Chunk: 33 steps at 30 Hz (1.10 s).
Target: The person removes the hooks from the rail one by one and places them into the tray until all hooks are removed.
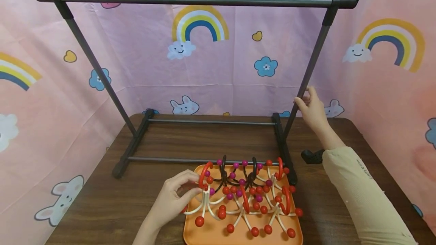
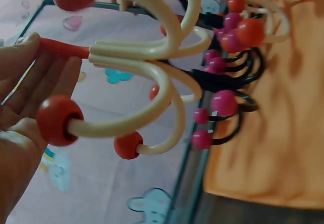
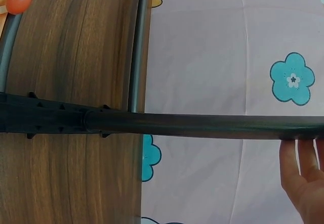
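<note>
In my left hand point(image 1: 167, 199) a multi-prong hook hanger point(image 1: 206, 199) is pinched by its red hook between thumb and fingers, held upright at the tray's left side. It has white curved prongs tipped with red balls; the left wrist view shows its prong hanger body point(image 2: 136, 52) close up. My right hand point(image 1: 314, 112) grips the right upright post point(image 1: 310, 65) of a dark garment rack point(image 1: 204, 0), thumb on the near side. More red-and-white hangers point(image 1: 243, 214) and black hangers with magenta balls point(image 1: 223, 177) lie together on an orange tray point(image 1: 207, 237).
The rack stands on a brown wooden table point(image 1: 95, 203), its front crossbar point(image 1: 163, 159) just behind the tray. A small black piece point(image 1: 311, 157) lies right of the rack's foot, by the right sleeve. A patterned pink cloth point(image 1: 143, 48) surrounds the table's back and sides.
</note>
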Tool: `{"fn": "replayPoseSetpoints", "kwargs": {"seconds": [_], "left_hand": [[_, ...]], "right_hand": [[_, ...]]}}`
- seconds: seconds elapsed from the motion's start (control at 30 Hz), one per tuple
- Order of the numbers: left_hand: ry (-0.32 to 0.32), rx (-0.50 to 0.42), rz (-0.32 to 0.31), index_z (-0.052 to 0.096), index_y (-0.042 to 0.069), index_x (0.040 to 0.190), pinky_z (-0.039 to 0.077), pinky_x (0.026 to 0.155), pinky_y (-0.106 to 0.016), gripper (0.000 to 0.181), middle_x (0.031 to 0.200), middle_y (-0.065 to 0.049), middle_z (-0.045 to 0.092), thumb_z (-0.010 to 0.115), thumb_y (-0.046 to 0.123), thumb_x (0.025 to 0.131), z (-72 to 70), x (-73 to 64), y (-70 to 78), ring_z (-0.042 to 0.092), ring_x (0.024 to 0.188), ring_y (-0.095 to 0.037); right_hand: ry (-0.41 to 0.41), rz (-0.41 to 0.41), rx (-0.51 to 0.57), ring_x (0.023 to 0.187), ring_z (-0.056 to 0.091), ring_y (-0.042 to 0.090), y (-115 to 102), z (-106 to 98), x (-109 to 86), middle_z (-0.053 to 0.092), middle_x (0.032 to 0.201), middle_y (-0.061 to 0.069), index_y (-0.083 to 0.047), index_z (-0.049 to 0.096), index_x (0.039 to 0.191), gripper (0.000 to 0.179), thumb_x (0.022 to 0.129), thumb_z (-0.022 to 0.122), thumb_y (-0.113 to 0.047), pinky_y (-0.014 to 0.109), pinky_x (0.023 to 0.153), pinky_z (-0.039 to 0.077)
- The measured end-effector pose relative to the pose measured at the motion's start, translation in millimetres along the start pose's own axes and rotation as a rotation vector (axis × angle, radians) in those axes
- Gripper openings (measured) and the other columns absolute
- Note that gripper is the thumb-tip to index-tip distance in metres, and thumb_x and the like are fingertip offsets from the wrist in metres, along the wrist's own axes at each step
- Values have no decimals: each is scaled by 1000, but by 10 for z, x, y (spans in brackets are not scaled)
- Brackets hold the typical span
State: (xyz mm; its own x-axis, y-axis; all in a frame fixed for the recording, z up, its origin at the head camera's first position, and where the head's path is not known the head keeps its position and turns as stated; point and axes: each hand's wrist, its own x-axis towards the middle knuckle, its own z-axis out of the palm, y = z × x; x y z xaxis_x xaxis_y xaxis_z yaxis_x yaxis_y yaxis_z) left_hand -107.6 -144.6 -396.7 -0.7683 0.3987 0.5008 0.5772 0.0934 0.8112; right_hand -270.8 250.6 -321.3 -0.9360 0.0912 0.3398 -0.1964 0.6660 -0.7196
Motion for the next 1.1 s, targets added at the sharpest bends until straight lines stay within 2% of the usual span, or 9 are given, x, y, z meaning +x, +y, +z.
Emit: {"fn": "replayPoseSetpoints", "kwargs": {"seconds": [0.17,0.27,0.37,0.47,0.57,0.77,0.87,0.93,1.1], "left_hand": [[54,-77,-76,60,2,101,54,68,-27,20,100,-12,60,58,-7,83,45,-152,-131,61,89,-9],[71,-143,-98,59,0,102,53,71,-25,21,102,-5,60,56,-9,83,34,-217,-192,60,92,-7],[68,-216,-82,58,-3,103,53,75,-26,21,103,0,60,53,-10,84,29,-246,-230,60,94,-9],[61,-274,-54,57,-5,102,52,79,-25,21,104,0,60,52,-13,84,47,-255,-234,60,95,-10],[51,-291,-38,56,-6,102,51,81,-26,21,103,-2,60,51,-14,84,64,-251,-226,60,96,-11],[50,-241,-117,57,-2,104,51,79,-27,19,103,1,60,52,-8,86,56,-265,-225,60,95,-9],[31,-231,-121,56,-5,104,51,80,-27,19,103,-3,60,52,-8,86,74,-292,-262,59,96,-10],[31,-239,-150,56,-5,103,51,80,-25,18,102,-2,60,53,-7,86,100,-312,-297,58,96,-8],[2,-321,-158,53,-10,106,51,81,-30,19,105,1,59,49,-9,87,159,-368,-454,57,98,-8]], "right_hand": [[2,9,3,103,57,40,11,8,9,58,112,25,-10,33,126,38,95,46,-28,54,85,43],[-1,4,5,103,57,39,13,10,9,58,111,25,-9,33,126,39,95,45,-29,52,83,45],[3,0,4,102,57,38,18,9,8,58,111,25,-8,34,125,38,95,44,-29,49,81,45],[9,0,2,101,58,37,15,8,4,59,109,24,-8,34,125,37,95,45,-28,47,79,45],[13,-2,4,100,59,36,9,9,0,60,107,23,-9,35,125,37,95,46,-28,45,78,45],[9,4,7,100,59,36,16,17,-3,60,107,23,-9,35,125,38,95,45,-30,45,77,45],[10,8,-3,101,58,36,13,16,-2,59,109,23,-10,35,125,39,95,45,-32,46,77,45],[10,14,-3,102,58,36,10,16,1,59,110,23,-10,34,125,39,95,45,-33,47,78,45],[9,22,11,102,57,36,-1,19,-4,58,109,23,-10,35,125,38,95,46,-30,47,79,45]]}}
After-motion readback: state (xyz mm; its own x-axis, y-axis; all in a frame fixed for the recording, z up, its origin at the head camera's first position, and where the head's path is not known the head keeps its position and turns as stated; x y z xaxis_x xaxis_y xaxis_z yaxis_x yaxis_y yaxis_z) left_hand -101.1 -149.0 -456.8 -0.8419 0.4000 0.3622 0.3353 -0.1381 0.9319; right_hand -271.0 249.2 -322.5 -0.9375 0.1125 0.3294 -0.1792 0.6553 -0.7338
